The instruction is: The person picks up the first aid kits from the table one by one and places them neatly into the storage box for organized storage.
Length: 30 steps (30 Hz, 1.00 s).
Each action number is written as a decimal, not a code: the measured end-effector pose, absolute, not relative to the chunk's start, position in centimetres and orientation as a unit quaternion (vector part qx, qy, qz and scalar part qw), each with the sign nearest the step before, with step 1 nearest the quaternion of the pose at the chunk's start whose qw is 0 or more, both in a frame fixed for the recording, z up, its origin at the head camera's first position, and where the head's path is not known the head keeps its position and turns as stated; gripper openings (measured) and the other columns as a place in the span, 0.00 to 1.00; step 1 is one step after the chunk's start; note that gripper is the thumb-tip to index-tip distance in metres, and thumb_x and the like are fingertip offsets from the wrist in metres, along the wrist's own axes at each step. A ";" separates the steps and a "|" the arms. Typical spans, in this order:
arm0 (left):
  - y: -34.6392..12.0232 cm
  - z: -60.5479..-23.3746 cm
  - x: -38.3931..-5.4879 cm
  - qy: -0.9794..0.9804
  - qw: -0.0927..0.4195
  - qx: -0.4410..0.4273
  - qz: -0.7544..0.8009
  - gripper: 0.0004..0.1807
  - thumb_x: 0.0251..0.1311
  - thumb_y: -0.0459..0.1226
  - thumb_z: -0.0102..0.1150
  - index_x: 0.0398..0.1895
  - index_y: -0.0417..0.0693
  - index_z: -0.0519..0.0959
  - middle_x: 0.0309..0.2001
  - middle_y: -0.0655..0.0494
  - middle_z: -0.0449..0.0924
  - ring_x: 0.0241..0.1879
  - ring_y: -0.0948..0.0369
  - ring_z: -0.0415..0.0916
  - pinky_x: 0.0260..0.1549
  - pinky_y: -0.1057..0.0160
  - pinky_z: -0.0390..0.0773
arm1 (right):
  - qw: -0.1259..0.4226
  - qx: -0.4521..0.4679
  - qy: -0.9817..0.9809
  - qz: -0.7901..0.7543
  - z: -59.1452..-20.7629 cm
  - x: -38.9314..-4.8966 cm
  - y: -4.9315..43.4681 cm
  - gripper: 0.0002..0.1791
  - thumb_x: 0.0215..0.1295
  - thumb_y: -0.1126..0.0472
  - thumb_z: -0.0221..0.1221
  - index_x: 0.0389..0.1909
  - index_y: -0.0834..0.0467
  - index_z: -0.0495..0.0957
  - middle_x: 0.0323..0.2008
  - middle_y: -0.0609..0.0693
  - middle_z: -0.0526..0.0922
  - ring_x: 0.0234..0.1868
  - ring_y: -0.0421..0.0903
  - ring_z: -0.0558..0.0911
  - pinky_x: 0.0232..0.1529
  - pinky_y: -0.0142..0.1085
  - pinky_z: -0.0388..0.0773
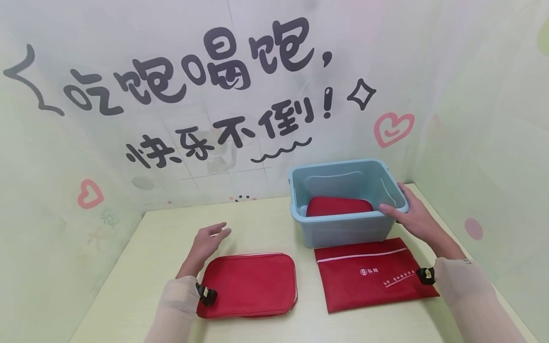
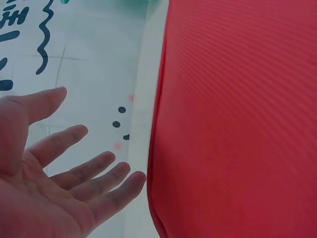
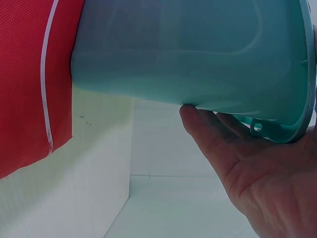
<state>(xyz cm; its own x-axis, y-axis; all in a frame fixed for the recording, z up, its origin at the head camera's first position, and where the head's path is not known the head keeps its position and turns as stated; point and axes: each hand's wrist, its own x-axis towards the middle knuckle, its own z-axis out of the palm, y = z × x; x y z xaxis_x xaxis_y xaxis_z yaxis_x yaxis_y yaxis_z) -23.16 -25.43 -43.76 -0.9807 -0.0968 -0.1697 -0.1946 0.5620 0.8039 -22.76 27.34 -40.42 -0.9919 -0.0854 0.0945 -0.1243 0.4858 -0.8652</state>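
A light blue plastic storage bin (image 1: pixel 343 231) stands at the back right of the table. My right hand (image 1: pixel 413 214) grips its right end, thumb over the rim and fingers against the outer wall; the right wrist view shows those fingers (image 3: pixel 198 126) under the rim. Inside the bin lies a red fabric item (image 1: pixel 339 206), its lower part hidden by the front wall. My left hand (image 1: pixel 209 243) hovers with spread fingers and holds nothing, just beyond a red zippered pouch (image 1: pixel 250 286) lying flat. In front of the bin is a flat red document bag (image 1: pixel 369 281) with a white zip line and white print.
The pale wooden table (image 1: pixel 141 267) meets a back wall (image 1: pixel 240 181) with large black lettering. Side walls (image 1: pixel 484 166) enclose it at left and right. The document bag's back edge lies right at the foot of the bin.
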 end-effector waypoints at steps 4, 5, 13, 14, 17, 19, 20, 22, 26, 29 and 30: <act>-26.2 -44.4 -22.6 0.881 0.061 -0.073 0.463 0.32 0.70 0.50 0.55 0.71 0.43 0.68 0.68 0.35 0.67 0.62 0.40 0.71 0.57 0.44 0.76 | 0.019 0.062 -0.862 0.503 -40.4 -22.7 27.3 0.55 0.64 0.44 0.64 0.80 0.50 0.37 0.70 0.67 0.58 0.64 0.71 0.65 0.53 0.63 0.76; -26.4 -44.5 -22.5 0.881 0.063 -0.071 0.463 0.32 0.70 0.51 0.56 0.71 0.43 0.68 0.67 0.35 0.67 0.61 0.40 0.71 0.56 0.45 0.77 | 0.020 0.062 -0.862 0.502 -40.4 -22.7 27.3 0.55 0.64 0.44 0.64 0.80 0.50 0.37 0.70 0.68 0.58 0.64 0.71 0.65 0.53 0.63 0.75; -27.4 -45.7 -21.7 0.889 0.089 -0.052 0.446 0.34 0.67 0.52 0.58 0.71 0.44 0.69 0.64 0.35 0.71 0.62 0.41 0.69 0.59 0.43 0.73 | 0.022 0.062 -0.863 0.500 -40.4 -22.6 27.3 0.55 0.64 0.43 0.64 0.80 0.50 0.38 0.70 0.68 0.58 0.64 0.72 0.65 0.53 0.63 0.75; -27.4 -45.7 -21.5 0.890 0.092 -0.047 0.443 0.34 0.68 0.52 0.58 0.71 0.43 0.69 0.64 0.35 0.71 0.63 0.40 0.68 0.60 0.41 0.71 | 0.022 0.062 -0.863 0.501 -40.4 -22.6 27.3 0.55 0.64 0.43 0.64 0.80 0.50 0.38 0.70 0.68 0.58 0.64 0.71 0.65 0.53 0.63 0.75; -27.6 -45.8 -21.1 0.890 0.098 -0.038 0.444 0.34 0.67 0.51 0.59 0.70 0.41 0.69 0.63 0.34 0.72 0.62 0.40 0.69 0.60 0.40 0.71 | 0.022 0.061 -0.864 0.499 -40.5 -22.6 27.3 0.55 0.64 0.43 0.64 0.80 0.50 0.37 0.70 0.68 0.58 0.64 0.72 0.65 0.53 0.63 0.75; -27.7 -45.9 -20.9 0.889 0.100 -0.032 0.446 0.35 0.67 0.51 0.60 0.70 0.40 0.69 0.63 0.34 0.72 0.61 0.41 0.71 0.59 0.41 0.72 | 0.023 0.060 -0.865 0.498 -40.5 -22.6 27.4 0.56 0.64 0.42 0.64 0.80 0.50 0.37 0.70 0.68 0.57 0.64 0.72 0.65 0.53 0.63 0.75; -27.8 -45.9 -20.8 0.888 0.102 -0.030 0.448 0.35 0.67 0.51 0.60 0.70 0.39 0.69 0.63 0.34 0.72 0.60 0.41 0.72 0.59 0.41 0.72 | 0.023 0.060 -0.865 0.498 -40.5 -22.6 27.4 0.56 0.64 0.42 0.64 0.80 0.51 0.37 0.71 0.68 0.57 0.64 0.72 0.65 0.53 0.64 0.75; -28.0 -45.9 -20.5 0.887 0.105 -0.028 0.448 0.35 0.66 0.50 0.61 0.70 0.38 0.69 0.63 0.34 0.72 0.60 0.42 0.73 0.59 0.41 0.73 | 0.023 0.059 -0.865 0.497 -40.5 -22.6 27.4 0.56 0.64 0.42 0.64 0.80 0.51 0.37 0.71 0.68 0.57 0.64 0.72 0.64 0.53 0.64 0.75; -28.5 -46.0 -20.0 0.890 0.114 -0.031 0.441 0.36 0.64 0.50 0.64 0.69 0.36 0.70 0.64 0.35 0.72 0.63 0.41 0.71 0.60 0.42 0.72 | 0.023 0.059 -0.865 0.497 -40.5 -22.7 27.4 0.56 0.64 0.43 0.64 0.80 0.51 0.37 0.71 0.68 0.57 0.64 0.72 0.64 0.53 0.64 0.75; -28.9 -46.0 -19.7 0.891 0.120 -0.034 0.437 0.37 0.62 0.48 0.66 0.68 0.34 0.70 0.65 0.36 0.72 0.65 0.40 0.68 0.62 0.42 0.70 | 0.022 0.060 -0.865 0.497 -40.4 -22.7 27.4 0.56 0.64 0.44 0.64 0.80 0.51 0.37 0.71 0.68 0.57 0.64 0.72 0.64 0.53 0.64 0.75; -29.1 -46.0 -19.6 0.891 0.121 -0.035 0.436 0.37 0.61 0.48 0.67 0.67 0.33 0.70 0.65 0.36 0.72 0.65 0.40 0.68 0.62 0.42 0.70 | 0.022 0.061 -0.865 0.498 -40.4 -22.8 27.4 0.55 0.64 0.45 0.64 0.80 0.51 0.37 0.70 0.68 0.57 0.64 0.72 0.64 0.53 0.63 0.75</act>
